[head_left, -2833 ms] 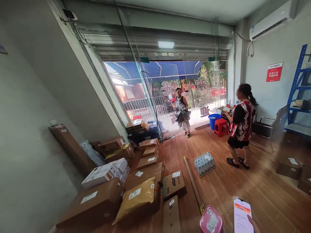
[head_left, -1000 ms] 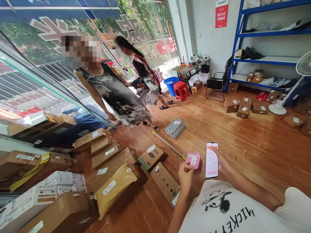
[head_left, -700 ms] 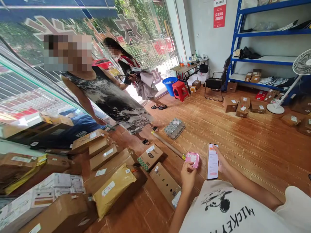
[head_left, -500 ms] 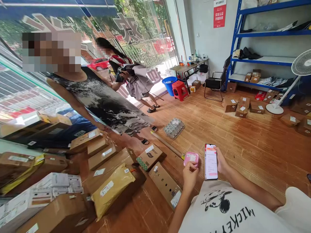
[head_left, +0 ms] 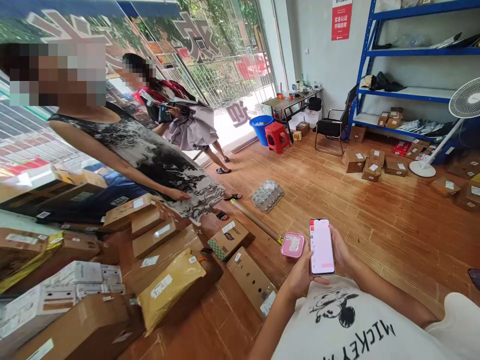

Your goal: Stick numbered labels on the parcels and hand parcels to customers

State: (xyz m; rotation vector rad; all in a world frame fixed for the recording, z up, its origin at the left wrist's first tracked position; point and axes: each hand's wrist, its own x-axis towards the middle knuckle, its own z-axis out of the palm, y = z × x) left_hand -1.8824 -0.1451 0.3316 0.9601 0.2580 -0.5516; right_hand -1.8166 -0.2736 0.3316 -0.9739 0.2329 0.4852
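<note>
Two hands, one phone [head_left: 321, 247]. Why both on it?

Support, I'd guess. Left hand [head_left: 302, 274] grips the lower left: thumb along the side edge, fingers showing under the bottom. Right hand [head_left: 340, 248] braces the opposite edge.

So fingers pinching, not spread?

Pinching the phone, yes, from both sides. Right fingertips are hidden behind it, can't tell how far they wrap. Screen faces up between the fingers, presumably for reading; text too small for me.

What else is near the fingers?

Pink box [head_left: 293, 244], just beyond the left fingers, on the floor [head_left: 375, 220]. Nothing gripping it. Its label [head_left: 296, 243] faces up. Long tube [head_left: 258, 222] ends right beside it, then runs away from the fingers. Lying flat, probably since it'd topple if stood on end.

Cartons?

Flat carton [head_left: 250, 277] with holes, left of the left fingers. Yellow parcel [head_left: 170, 285] farther left, well apart. Labels up there too, likely so they read without lifting.

And that wrapped pack [head_left: 267, 195]?

Well beyond the left fingers, past the pink box. Low and broad, so I'd expect it to sit steady unsupported.
</note>
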